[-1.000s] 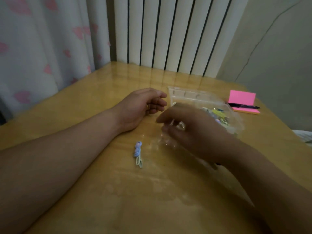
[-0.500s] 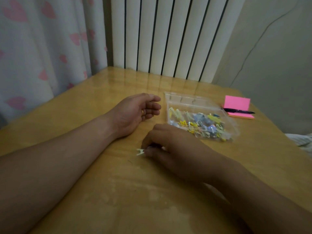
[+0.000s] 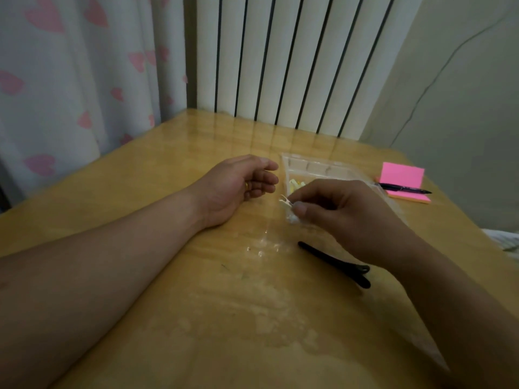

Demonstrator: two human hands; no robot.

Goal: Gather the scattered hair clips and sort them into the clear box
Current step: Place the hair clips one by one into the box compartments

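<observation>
Your right hand (image 3: 345, 217) has a small white hair clip (image 3: 284, 200) in a tight grip between thumb and fingertip, at the near-left corner of the clear box (image 3: 314, 165) on the desk (image 3: 168, 276). The clip's forked end sticks out past your fingertips, so it could twist free and land outside the box wall if you let go early. Your left hand (image 3: 238, 186) rests beside the box, its grip slack and loosely curled, with nothing in it that I can see. A long black hair clip (image 3: 334, 263) lies by your right wrist, and a dragged forearm could sweep it away.
</observation>
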